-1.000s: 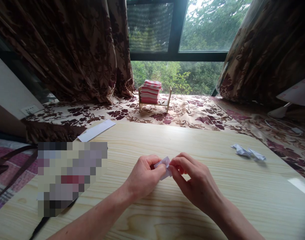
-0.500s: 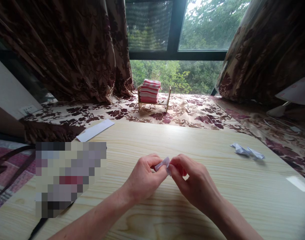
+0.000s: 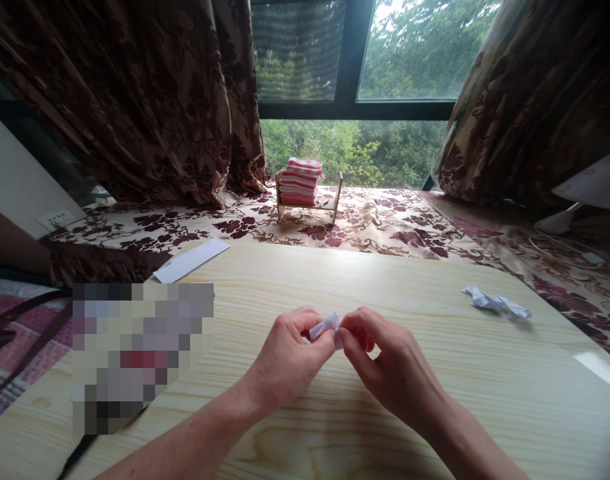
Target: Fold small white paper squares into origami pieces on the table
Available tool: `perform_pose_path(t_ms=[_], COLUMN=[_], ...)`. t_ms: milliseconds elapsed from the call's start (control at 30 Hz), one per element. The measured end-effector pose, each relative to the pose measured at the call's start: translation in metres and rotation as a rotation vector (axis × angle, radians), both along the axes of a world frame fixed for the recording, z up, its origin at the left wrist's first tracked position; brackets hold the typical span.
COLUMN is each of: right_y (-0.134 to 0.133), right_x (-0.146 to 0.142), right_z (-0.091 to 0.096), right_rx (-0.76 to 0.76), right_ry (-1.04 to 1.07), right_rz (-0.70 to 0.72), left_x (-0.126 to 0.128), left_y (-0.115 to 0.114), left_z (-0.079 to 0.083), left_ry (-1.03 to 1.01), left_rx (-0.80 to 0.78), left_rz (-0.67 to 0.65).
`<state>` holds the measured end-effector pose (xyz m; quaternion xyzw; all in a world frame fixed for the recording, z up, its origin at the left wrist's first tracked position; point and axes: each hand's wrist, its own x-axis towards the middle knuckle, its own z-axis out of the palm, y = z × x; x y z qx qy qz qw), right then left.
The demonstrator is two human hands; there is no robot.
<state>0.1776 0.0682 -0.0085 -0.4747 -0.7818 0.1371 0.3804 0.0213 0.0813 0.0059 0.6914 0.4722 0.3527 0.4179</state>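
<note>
Between my hands, above the middle of the wooden table (image 3: 385,280), is a small piece of folded white paper (image 3: 325,325). My left hand (image 3: 295,357) pinches it from the left, thumb in front and fingers behind. From the right, the thumb and forefinger of my right hand (image 3: 382,350) close on its right end. The fingertips of both hands nearly meet, and they cover part of the paper, so its full shape is hidden. Off to the right lie folded white paper pieces (image 3: 497,303), pointed and creased, close together on the table.
A flat white paper strip (image 3: 192,260) lies at the table's far left edge. Nearer on the left is a pixelated, unreadable object (image 3: 145,360) with a dark strap. Beyond the table, a small wooden rack (image 3: 339,197) carries stacked pink-striped cloths (image 3: 301,181). A lamp (image 3: 597,180) stands far right.
Both hands stay almost in place, still gripping the folded paper. The paper's visible faces differ slightly, and the whole view has shifted a few pixels.
</note>
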Motion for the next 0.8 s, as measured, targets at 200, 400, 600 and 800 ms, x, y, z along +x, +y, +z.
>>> perform_pose_path(t_ms=[200, 400, 600, 800], right_y=[0.0003, 0.0001, 0.002, 0.0007], right_x=[0.0008, 0.0025, 0.0021, 0.0008], right_z=[0.0021, 0.002, 0.0038, 0.0075], right_rx=[-0.035, -0.059, -0.123, -0.267], right_ry=[0.008, 0.011, 0.085, 0.161], right_rz=[0.022, 0.015, 0.021, 0.069], left_x=[0.0003, 0.0003, 0.0003, -0.0002], left_y=[-0.0007, -0.0003, -0.0012, -0.0008], left_z=[0.0018, 0.0001, 0.001, 0.0005], left_ry=[-0.026, -0.022, -0.027, -0.036], left_rx=[0.026, 0.038, 0.037, 0.027], left_rz=[0.008, 0.008, -0.003, -0.014])
